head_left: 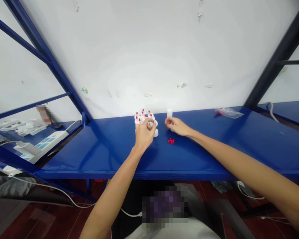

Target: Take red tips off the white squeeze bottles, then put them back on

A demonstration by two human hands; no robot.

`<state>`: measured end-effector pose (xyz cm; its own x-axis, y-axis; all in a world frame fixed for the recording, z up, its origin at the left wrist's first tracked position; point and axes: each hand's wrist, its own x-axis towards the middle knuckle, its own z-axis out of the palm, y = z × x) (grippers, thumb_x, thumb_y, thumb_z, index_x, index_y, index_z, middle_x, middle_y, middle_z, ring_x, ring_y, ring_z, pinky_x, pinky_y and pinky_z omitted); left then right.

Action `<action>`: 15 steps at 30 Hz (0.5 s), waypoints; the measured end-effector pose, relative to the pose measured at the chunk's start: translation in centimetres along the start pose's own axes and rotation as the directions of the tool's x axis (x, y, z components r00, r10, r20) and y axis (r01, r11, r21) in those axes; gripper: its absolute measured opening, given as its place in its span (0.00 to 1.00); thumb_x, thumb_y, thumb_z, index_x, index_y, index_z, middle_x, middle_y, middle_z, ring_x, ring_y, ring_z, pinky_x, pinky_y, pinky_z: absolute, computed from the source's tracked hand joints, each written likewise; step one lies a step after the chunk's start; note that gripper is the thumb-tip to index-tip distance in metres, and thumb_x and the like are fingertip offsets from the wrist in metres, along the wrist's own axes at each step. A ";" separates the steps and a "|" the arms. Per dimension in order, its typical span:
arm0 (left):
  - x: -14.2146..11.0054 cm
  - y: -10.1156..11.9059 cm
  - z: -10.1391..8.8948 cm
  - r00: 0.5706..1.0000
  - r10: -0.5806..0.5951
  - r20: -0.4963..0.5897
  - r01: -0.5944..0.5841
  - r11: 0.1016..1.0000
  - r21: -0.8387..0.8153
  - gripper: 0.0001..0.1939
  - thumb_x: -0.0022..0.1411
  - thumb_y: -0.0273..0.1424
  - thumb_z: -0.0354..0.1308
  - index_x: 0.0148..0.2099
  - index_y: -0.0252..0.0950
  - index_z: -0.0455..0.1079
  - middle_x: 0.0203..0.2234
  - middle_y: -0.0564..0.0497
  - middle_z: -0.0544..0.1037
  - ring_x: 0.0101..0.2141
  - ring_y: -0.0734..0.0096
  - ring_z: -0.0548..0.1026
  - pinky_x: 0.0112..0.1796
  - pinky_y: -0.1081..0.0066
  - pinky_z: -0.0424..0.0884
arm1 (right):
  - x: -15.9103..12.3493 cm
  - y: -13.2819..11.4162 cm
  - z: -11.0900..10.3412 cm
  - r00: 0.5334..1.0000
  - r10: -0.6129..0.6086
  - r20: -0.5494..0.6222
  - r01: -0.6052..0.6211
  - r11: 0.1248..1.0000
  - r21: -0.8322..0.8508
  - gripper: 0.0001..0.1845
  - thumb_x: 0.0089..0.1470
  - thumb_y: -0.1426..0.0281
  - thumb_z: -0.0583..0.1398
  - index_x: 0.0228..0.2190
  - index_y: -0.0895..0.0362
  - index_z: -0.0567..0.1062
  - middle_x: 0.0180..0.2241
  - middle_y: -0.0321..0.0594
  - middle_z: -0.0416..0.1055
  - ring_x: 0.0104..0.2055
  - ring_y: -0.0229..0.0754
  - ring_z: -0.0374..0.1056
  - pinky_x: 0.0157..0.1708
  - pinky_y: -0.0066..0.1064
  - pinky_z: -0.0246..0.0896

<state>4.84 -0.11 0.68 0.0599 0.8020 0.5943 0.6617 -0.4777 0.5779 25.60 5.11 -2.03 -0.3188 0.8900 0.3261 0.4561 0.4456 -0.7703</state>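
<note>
My left hand (145, 133) is closed in a pinch at the front right of a group of small white bottles (138, 121) with red tips. A small red cap (153, 121) shows at its fingertips. Just below those fingers stands another white bottle (156, 133), partly covered by the hand. My right hand (178, 126) has its fingers curled together in front of a white cylindrical container (169, 113), whose lower part it hides. What these fingers hold, if anything, cannot be made out. Several loose red caps (171, 141) lie on the table below my right hand.
The blue table (204, 159) runs up to a white wall. At its back right lies a clear plastic bag (229, 113) with something red inside. Blue frame posts rise at the left. Beyond them are a white power strip (46, 144) and white boxes (30, 127).
</note>
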 end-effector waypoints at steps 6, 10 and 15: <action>-0.2 -0.8 0.5 0.996 0.007 0.086 -0.018 0.993 0.121 0.13 0.67 0.34 0.52 0.50 0.40 0.72 0.22 0.54 0.77 0.26 0.68 0.75 0.32 0.72 0.65 | 0.4 0.6 -0.3 0.997 0.044 -0.065 -0.052 0.990 -0.133 0.17 0.44 0.72 0.60 0.39 0.60 0.75 0.44 0.47 0.75 0.45 0.46 0.70 0.48 0.37 0.62; -0.1 -1.1 0.9 0.997 0.011 0.083 -0.028 0.976 0.215 0.13 0.67 0.34 0.52 0.50 0.40 0.74 0.25 0.51 0.79 0.30 0.65 0.77 0.34 0.71 0.66 | 0.2 0.5 -1.1 0.991 0.080 -0.108 -0.112 0.936 -0.333 0.25 0.48 0.67 0.62 0.49 0.61 0.74 0.52 0.52 0.71 0.53 0.51 0.68 0.55 0.40 0.58; -0.4 -1.1 1.0 0.997 -0.001 0.083 -0.020 0.967 0.254 0.16 0.68 0.35 0.51 0.54 0.39 0.72 0.24 0.51 0.78 0.29 0.66 0.77 0.33 0.71 0.67 | 0.3 1.2 -1.6 0.978 0.158 -0.135 -0.202 0.877 -0.435 0.32 0.48 0.68 0.62 0.55 0.63 0.70 0.52 0.52 0.72 0.51 0.51 0.69 0.53 0.38 0.61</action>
<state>4.82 0.50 -0.76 0.1207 0.8294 0.5454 0.8286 -0.3868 0.4048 27.37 6.02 -1.99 -0.1275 0.9539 0.2716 0.8261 0.2537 -0.5031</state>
